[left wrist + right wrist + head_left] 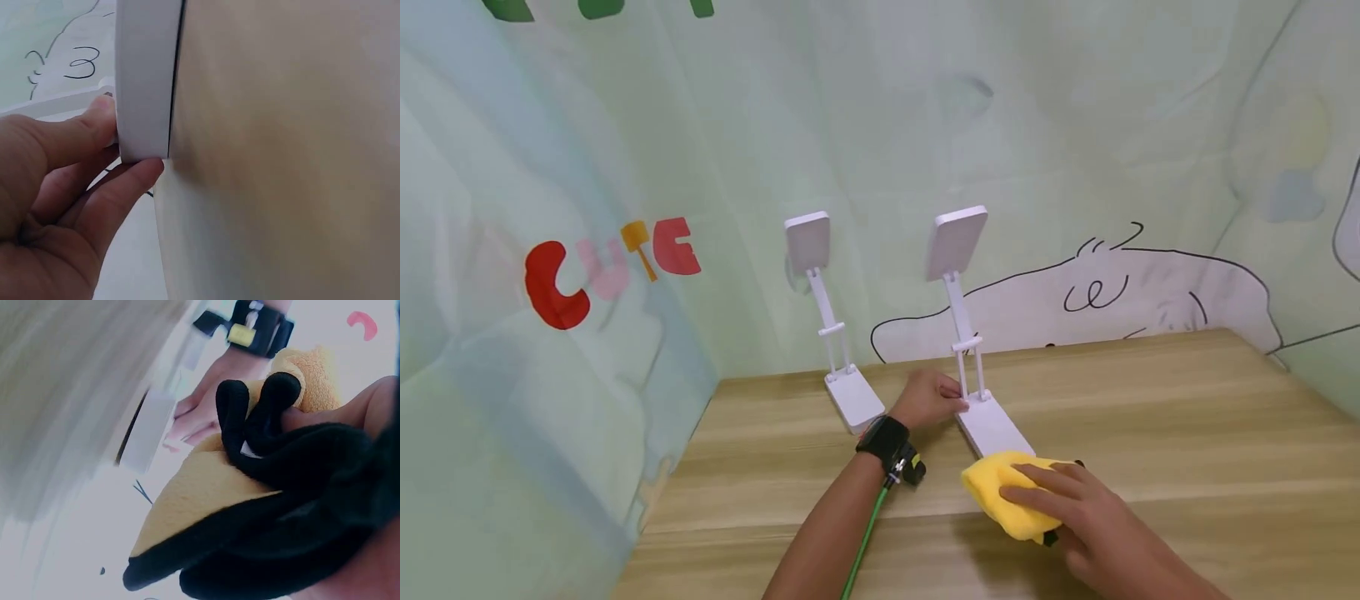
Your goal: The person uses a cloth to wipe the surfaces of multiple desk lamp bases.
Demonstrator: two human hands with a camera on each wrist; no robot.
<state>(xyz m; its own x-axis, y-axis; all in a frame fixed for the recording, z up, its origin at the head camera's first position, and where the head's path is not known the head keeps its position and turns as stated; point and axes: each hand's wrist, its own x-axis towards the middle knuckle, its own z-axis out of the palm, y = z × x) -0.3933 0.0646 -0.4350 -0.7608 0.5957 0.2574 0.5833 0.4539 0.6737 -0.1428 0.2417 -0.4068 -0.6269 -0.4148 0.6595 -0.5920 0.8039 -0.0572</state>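
Two white folding phone stands rise from the wooden table in the head view. At the rear end of the right phone stand (996,427), my left hand (927,400) pinches the base beside its upright posts. The left wrist view has the thumb on one face of that base (147,81) and a fingertip under its end. My right hand (1093,517) holds a bunched yellow cloth (1011,496) at the front end of the same base; whether it touches is unclear. Black edging (206,531) shows on the cloth in the right wrist view.
The left phone stand (855,398) stands upright just left of my left hand. A printed fabric backdrop (865,100) hangs behind and beside the wooden table (1150,400). From a black wrist strap (883,442) on my left arm, a green cable (867,533) runs toward me.
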